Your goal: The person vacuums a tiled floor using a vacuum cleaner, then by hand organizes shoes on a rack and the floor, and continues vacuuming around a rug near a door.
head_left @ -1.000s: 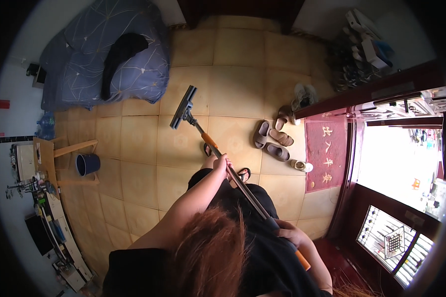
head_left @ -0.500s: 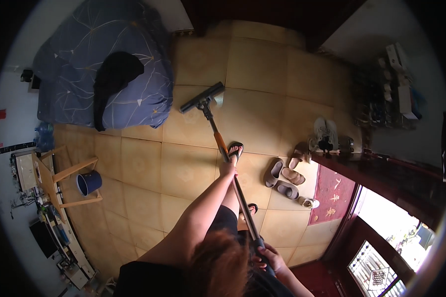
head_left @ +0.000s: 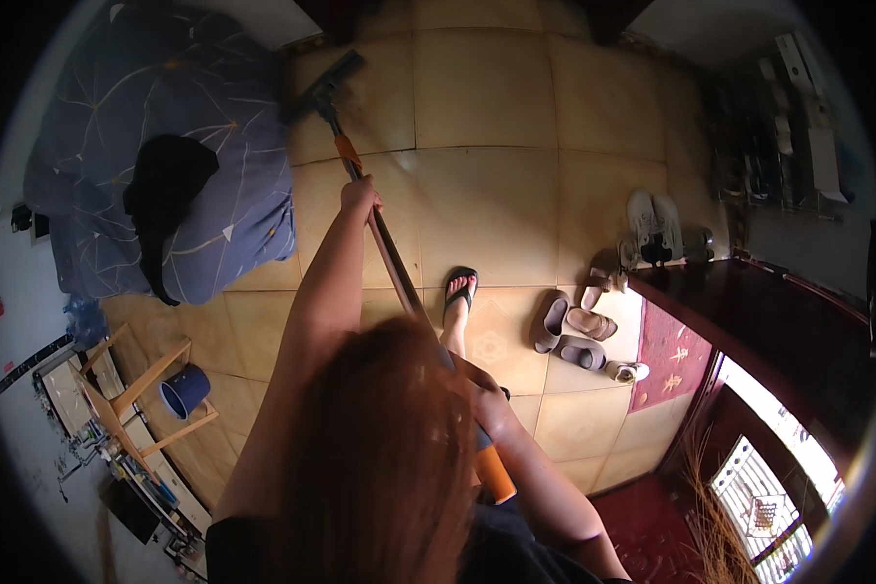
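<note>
My left hand (head_left: 360, 198) is wrapped round the upper-middle picture stretch of a long-handled floor mop (head_left: 395, 265), just behind its orange sleeve. Closer to my body, my right hand (head_left: 485, 394) grips the same pole near its orange end; hair hides part of its fingers. The dark flat mop head (head_left: 331, 84) rests on the tiles at the far left, beside the bed's far corner. My foot in a black flip-flop (head_left: 460, 284) stands to the right of the pole.
A bed with a blue patterned cover (head_left: 234, 185) and a black garment (head_left: 168, 190) is at left. Below it stand a wooden stool (head_left: 131, 389) and blue bucket (head_left: 185, 391). Several slippers (head_left: 582, 352), white sneakers (head_left: 654, 226) and a red mat (head_left: 667, 360) lie at right.
The mop head has moved farther away and to the left, beside the bed. Both hands have gone forward with the pole, and my head leans in, with hair covering more of the view.
</note>
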A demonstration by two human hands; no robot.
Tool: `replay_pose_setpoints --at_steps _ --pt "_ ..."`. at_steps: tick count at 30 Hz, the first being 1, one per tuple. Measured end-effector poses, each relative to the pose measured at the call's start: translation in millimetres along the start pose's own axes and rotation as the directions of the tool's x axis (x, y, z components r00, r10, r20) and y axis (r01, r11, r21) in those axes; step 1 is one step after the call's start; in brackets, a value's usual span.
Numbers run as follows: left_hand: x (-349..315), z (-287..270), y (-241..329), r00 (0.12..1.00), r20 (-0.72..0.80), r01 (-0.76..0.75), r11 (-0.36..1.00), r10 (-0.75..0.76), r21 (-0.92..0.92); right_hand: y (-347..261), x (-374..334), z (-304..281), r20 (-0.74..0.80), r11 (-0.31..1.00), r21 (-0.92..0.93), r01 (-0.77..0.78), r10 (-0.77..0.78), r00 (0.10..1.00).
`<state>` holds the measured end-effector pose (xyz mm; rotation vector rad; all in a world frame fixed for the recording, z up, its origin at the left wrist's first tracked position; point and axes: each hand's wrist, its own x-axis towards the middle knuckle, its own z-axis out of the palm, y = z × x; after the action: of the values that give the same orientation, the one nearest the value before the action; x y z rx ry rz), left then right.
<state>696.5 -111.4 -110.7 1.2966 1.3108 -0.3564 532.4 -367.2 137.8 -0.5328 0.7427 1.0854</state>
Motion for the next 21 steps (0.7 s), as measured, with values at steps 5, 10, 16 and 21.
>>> replay_pose_setpoints --at_steps 5,10,16,21 --pt "-44.6 11.1 -87.7 0.988 0.026 -0.155 0.987 0.154 0.049 58.1 -51.7 -58.8 0.026 0.993 0.116 0.032 -0.035 0.999" --pt "-169.8 48.8 -227.8 0.982 0.085 -0.187 0.949 0.171 0.253 134.0 -187.9 -121.7 -0.117 0.988 0.144 -0.055 0.072 0.991" --pt "-374.1 84.7 -338.9 0.990 0.071 0.095 0.952 -0.120 0.291 231.9 -361.5 -167.2 -0.313 0.993 0.118 0.000 0.038 0.949" --pt "-420.9 62.2 -418.7 0.901 0.332 0.297 0.955 -0.281 0.001 249.4 -415.6 -124.1 -0.574 0.994 0.091 0.062 0.001 0.819"
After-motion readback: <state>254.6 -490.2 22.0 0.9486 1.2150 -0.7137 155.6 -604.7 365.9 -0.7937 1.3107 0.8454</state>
